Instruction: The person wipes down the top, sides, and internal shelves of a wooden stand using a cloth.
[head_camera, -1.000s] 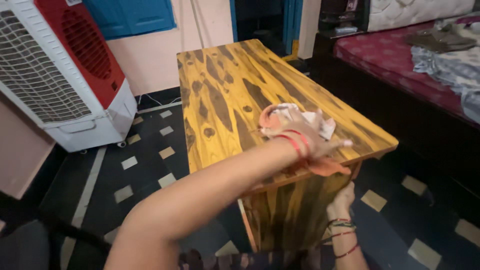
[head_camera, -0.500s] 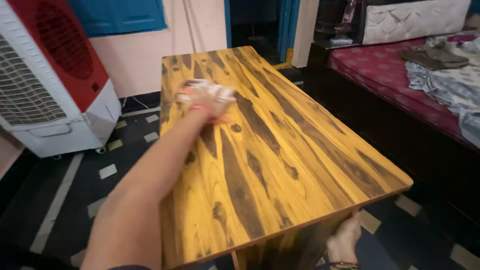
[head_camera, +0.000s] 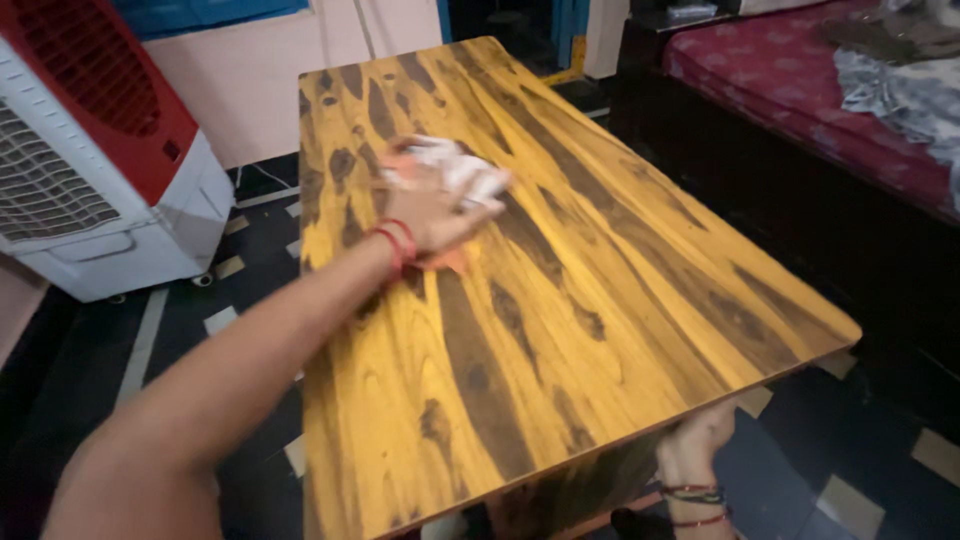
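The left hand lies flat on a cloth and presses it down on the bench. The fingers are spread over the cloth, not curled into a fist. The cloth is white with some orange in it. It is blurry, so its shape is hard to tell. It sits on the bench top, toward 11 o'clock from the middle of the bench. A bit of orange cloth peeks out under the wrist, at 6 o'clock from the hand. Red bands go around the left wrist.

The right hand is low, at 5 o'clock from the cloth and well apart from it. It is under the near edge of the bench and touches the bench side. I cannot tell if its fingers grip the edge or just rest there. Bands go around that wrist too.

The bench top is yellow wood with dark brown streaks.

A cooler, white and red, stands on the floor at 9 o'clock from the bench. A bed with a dark red cover is at 2 o'clock. The floor is dark with small pale squares.
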